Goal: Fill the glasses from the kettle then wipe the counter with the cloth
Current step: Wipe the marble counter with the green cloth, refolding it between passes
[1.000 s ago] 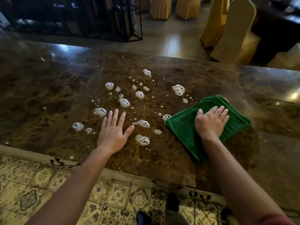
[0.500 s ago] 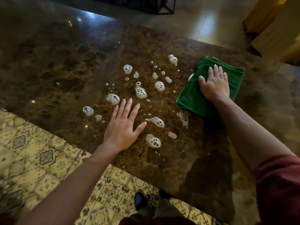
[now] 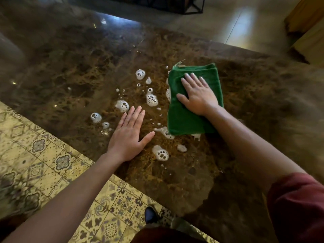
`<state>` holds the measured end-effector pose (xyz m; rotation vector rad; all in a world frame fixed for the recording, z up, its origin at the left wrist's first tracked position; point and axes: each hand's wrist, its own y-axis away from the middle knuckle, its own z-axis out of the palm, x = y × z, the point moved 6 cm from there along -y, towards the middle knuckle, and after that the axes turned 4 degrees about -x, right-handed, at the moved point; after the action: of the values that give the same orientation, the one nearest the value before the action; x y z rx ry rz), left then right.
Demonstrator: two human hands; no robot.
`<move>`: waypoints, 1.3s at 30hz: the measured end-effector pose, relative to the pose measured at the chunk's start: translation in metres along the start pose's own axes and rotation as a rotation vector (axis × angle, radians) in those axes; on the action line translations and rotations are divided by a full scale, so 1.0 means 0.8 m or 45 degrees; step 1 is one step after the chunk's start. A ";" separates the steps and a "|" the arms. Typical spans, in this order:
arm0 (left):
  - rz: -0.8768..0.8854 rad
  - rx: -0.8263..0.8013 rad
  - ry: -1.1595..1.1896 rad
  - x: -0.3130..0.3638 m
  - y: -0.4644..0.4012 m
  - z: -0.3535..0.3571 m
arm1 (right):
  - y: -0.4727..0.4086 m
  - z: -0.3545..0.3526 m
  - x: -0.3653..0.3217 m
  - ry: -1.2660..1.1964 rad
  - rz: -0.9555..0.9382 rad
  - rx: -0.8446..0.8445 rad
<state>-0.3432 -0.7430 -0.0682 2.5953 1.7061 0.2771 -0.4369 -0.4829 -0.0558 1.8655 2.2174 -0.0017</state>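
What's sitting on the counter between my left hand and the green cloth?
In the head view, white foam blobs lie on the brown marble counter between the left hand and the green cloth, which the right hand presses flat.

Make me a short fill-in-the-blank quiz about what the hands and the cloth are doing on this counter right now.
1. The right hand presses flat on a folded ____ cloth.
2. The left hand rests with fingers spread on the bare ____.
3. White blobs of ____ lie between the two hands.

Missing words: green; counter; foam
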 end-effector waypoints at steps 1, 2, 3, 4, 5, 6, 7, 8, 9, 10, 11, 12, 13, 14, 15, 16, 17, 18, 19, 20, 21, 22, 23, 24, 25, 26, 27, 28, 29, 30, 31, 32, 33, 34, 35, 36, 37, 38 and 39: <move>-0.001 0.000 0.007 0.000 0.000 0.000 | 0.017 0.004 -0.004 0.000 -0.016 0.003; -0.002 0.000 0.016 0.001 0.001 0.000 | 0.036 0.008 -0.007 0.003 -0.023 0.009; -0.001 0.000 0.024 0.001 0.001 0.000 | 0.055 0.013 -0.006 0.009 -0.013 0.017; -0.001 0.001 0.026 0.000 0.001 0.000 | 0.074 0.016 -0.001 0.014 0.022 0.035; -0.002 0.005 0.023 0.000 0.001 0.000 | 0.092 0.018 0.009 0.014 0.086 0.059; -0.001 0.005 0.018 0.000 0.001 0.000 | 0.109 0.019 0.023 0.005 0.170 0.082; 0.000 -0.001 0.016 0.000 0.001 0.000 | 0.126 0.019 0.039 -0.006 0.264 0.097; 0.001 -0.008 0.019 0.000 0.001 0.000 | 0.141 0.019 0.058 -0.013 0.361 0.103; 0.001 -0.011 0.023 0.000 0.000 0.000 | 0.155 0.018 0.074 -0.015 0.455 0.102; 0.001 -0.011 0.023 0.001 0.000 -0.001 | 0.166 0.017 0.087 -0.021 0.537 0.094; 0.002 -0.011 0.022 0.001 0.000 -0.001 | 0.175 0.017 0.092 -0.038 0.602 0.084; 0.003 -0.011 0.022 0.001 0.000 -0.001 | 0.182 0.018 0.089 -0.057 0.645 0.076; 0.004 -0.014 0.023 0.001 0.001 0.000 | 0.189 0.021 0.079 -0.075 0.667 0.071; 0.007 -0.017 0.025 0.000 0.002 0.000 | 0.198 0.025 0.063 -0.092 0.670 0.074; 0.013 -0.016 0.027 0.000 0.002 0.001 | 0.208 0.030 0.043 -0.109 0.652 0.081; 0.023 -0.014 0.028 0.000 0.002 0.001 | 0.220 0.036 0.018 -0.115 0.615 0.084; 0.032 -0.009 0.026 0.000 0.002 0.001 | 0.231 0.042 -0.007 -0.104 0.565 0.072; 0.038 -0.004 0.024 0.000 0.002 0.001 | 0.239 0.048 -0.030 -0.074 0.514 0.044; 0.041 0.003 0.024 -0.001 0.001 0.001 | 0.244 0.053 -0.047 -0.039 0.473 0.010; 0.042 0.009 0.026 -0.001 0.000 0.001 | 0.244 0.055 -0.058 -0.014 0.448 -0.024; 0.041 0.014 0.026 0.000 0.000 0.000 | 0.240 0.056 -0.063 -0.007 0.433 -0.048; 0.041 0.017 0.023 0.000 -0.001 0.000 | 0.230 0.054 -0.064 -0.012 0.417 -0.056; 0.041 0.019 0.021 0.000 -0.001 0.000 | 0.216 0.050 -0.062 -0.014 0.393 -0.050; 0.041 0.021 0.020 0.000 -0.001 0.000 | 0.197 0.046 -0.059 -0.012 0.366 -0.037; 0.042 0.021 0.018 0.000 -0.001 0.001 | 0.171 0.041 -0.054 -0.011 0.344 -0.027; 0.041 0.018 0.011 -0.001 -0.001 0.002 | 0.140 0.036 -0.046 -0.016 0.332 -0.019; 0.041 0.015 0.002 -0.002 -0.001 0.003 | 0.104 0.029 -0.034 -0.028 0.333 -0.012; 0.039 0.017 -0.007 -0.001 0.000 0.004 | 0.069 0.020 -0.019 -0.044 0.344 -0.006; 0.035 0.023 -0.014 -0.001 0.000 0.004 | 0.034 0.010 -0.003 -0.059 0.350 -0.006; 0.031 0.030 -0.017 -0.001 0.001 0.004 | 0.003 0.000 0.013 -0.063 0.344 -0.005; 0.028 0.034 -0.015 -0.001 0.000 0.003 | -0.023 -0.010 0.027 -0.057 0.328 0.000; 0.025 0.034 -0.011 0.000 -0.001 0.001 | -0.041 -0.018 0.038 -0.044 0.313 0.001; 0.021 0.033 -0.005 0.000 -0.001 0.000 | -0.053 -0.022 0.045 -0.025 0.303 -0.008; 0.016 0.031 0.001 0.000 -0.001 0.000 | -0.059 -0.023 0.048 -0.007 0.301 -0.025; 0.013 0.027 0.008 0.000 -0.001 0.000 | -0.058 -0.022 0.046 0.007 0.298 -0.041; 0.013 0.021 0.018 0.000 0.000 0.000 | -0.050 -0.018 0.038 0.017 0.288 -0.054; 0.015 0.018 0.028 0.000 0.000 -0.001 | -0.036 -0.012 0.026 0.022 0.264 -0.063; 0.017 0.017 0.036 -0.001 0.001 0.000 | -0.017 -0.005 0.012 0.024 0.231 -0.070; 0.025 0.019 0.046 -0.002 0.002 0.000 | 0.006 0.003 -0.003 0.027 0.198 -0.079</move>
<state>-0.3424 -0.7449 -0.0681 2.6350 1.7011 0.3149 -0.4313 -0.4847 -0.0573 2.0073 2.0552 0.1141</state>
